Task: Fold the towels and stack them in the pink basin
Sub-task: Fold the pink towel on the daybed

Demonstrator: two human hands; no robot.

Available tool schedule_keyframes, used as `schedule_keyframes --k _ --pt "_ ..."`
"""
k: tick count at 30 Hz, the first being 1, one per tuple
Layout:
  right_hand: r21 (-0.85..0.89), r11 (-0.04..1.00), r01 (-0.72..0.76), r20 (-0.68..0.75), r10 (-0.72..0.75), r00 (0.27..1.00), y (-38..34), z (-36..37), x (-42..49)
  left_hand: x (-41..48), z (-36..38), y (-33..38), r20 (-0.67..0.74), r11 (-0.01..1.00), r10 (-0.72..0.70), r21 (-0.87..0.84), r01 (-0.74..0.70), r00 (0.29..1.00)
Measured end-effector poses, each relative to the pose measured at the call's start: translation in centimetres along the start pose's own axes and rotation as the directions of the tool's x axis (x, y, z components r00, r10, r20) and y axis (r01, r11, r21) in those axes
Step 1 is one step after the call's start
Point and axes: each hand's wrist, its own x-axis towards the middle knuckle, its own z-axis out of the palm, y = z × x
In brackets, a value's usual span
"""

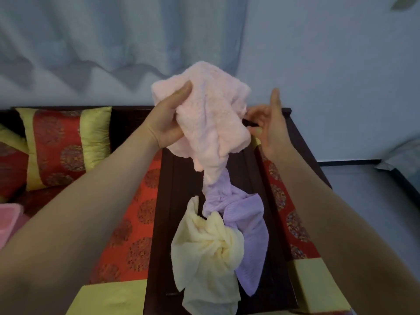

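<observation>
I see the dark table (179, 189) with the purple towel (245, 214) and yellow towel (204, 246) crumpled together. Above them the left hand (168, 120) grips the pink towel (209, 114) — the right hand (270, 126) is loosely spread, holding nothing. The pink basin (8, 220) sits far left.

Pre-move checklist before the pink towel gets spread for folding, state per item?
1. Left hand grip on pink towel: ok, thumb and fingers clamp it.
2. Right hand free for a corner: ok, open, nothing seen in it.
3. Pink towel flat: not ok, bunched.
4. Pink towel clear of purple towel: cannot tell, its hanging end overlaps it.
5. Room on dark table: not ok, purple and yellow towel lie crumpled there.
6. Pink basin within reach: cannot tell, only a pink edge shows far left.
</observation>
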Motion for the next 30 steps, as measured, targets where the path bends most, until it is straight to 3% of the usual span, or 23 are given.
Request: schedule_keyframes --k 2,4,9,17,21,23,25,28,30 --pt "-0.206 0.974 0.09 0.015 -0.089 0.996 -0.8 0.9 0.0 0.2 0.2 0.2 -0.005 1.0 -0.011 0.025 0.012 1.0" --pt "-0.284 0.949 0.139 0.053 -0.129 0.99 -1.3 1.6 0.4 0.4 0.4 0.2 -0.024 0.999 -0.02 0.043 0.021 1.0" --pt "-0.347 0.926 -0.152 0.081 0.191 0.978 -1.6 2.9 1.8 0.9 -0.3 0.0 -0.126 0.994 -0.051 0.086 0.062 0.991" --pt "-0.516 0.842 0.158 0.178 -0.076 0.981 -0.4 2.8 3.0 0.5 -1.9 -0.8 -0.231 0.986 -0.085 0.123 0.115 0.969" --pt "-0.435 0.885 0.167 0.417 0.033 0.908 0.4 2.9 3.0 0.3 -1.6 -0.8 -0.229 0.982 -0.077 0.148 0.113 0.97" --pt "-0.509 0.834 0.215 0.392 0.002 0.92 0.7 3.3 3.1 0.4 -1.5 -0.4 -0.266 0.981 -0.055 0.165 0.101 0.962" --pt "-0.6 0.735 0.315 0.339 -0.123 0.933 0.7 3.4 3.7 0.1 -1.5 0.1 -0.309 0.976 -0.043 0.19 0.106 0.95" --pt "-0.723 0.54 0.432 0.311 -0.305 0.9 -0.9 2.3 5.0 -0.4 -2.8 1.2 -0.359 0.979 -0.057 0.162 0.122 0.932" --pt "-0.756 0.462 0.464 0.313 -0.367 0.876 -2.7 1.3 5.7 -0.9 -4.2 2.0 -0.361 0.977 -0.039 0.18 0.111 0.932"
